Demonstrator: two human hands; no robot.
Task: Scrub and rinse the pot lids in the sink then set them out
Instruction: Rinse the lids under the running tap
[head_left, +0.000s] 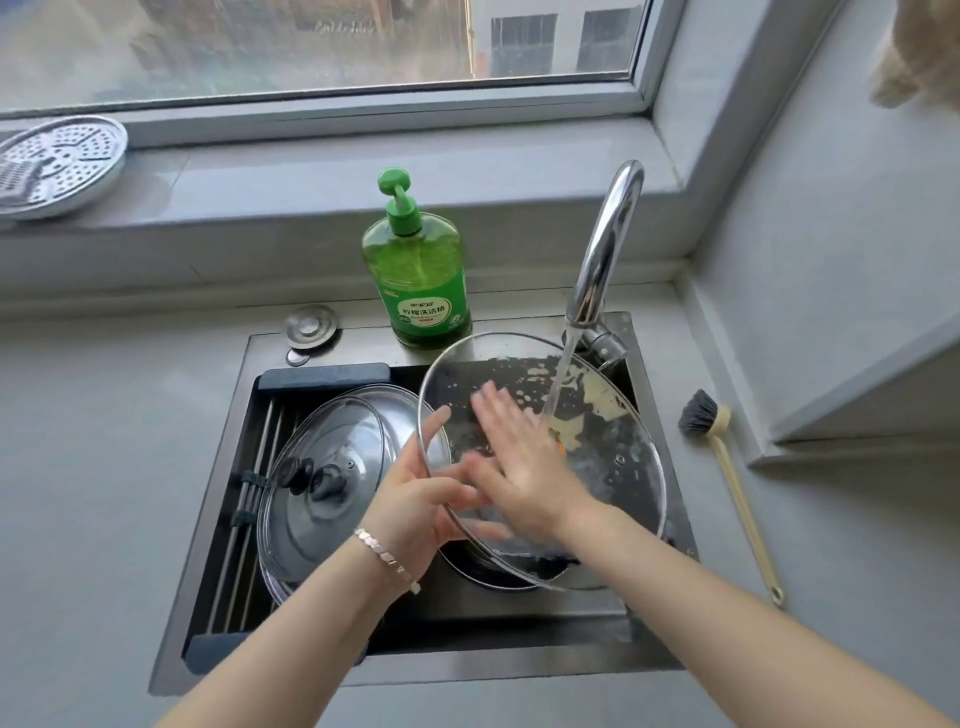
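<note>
A large glass pot lid (613, 467) with a metal rim is held tilted over the dark sink (519, 654), soap suds on its glass. Water runs from the chrome tap (605, 249) onto its upper right part. My left hand (415, 499) grips the lid's left rim, fingers partly behind the glass. My right hand (519, 452) lies flat on the lid's surface, fingers spread and blurred. Two more glass lids (332, 467) with black knobs lie stacked on the rack in the sink's left half.
A green dish-soap pump bottle (418, 270) stands behind the sink. A dish brush (727, 467) lies on the grey counter to the right. A perforated metal steamer plate (57, 166) rests on the window ledge at far left. A round sink plug (310, 326) sits at the sink's back left.
</note>
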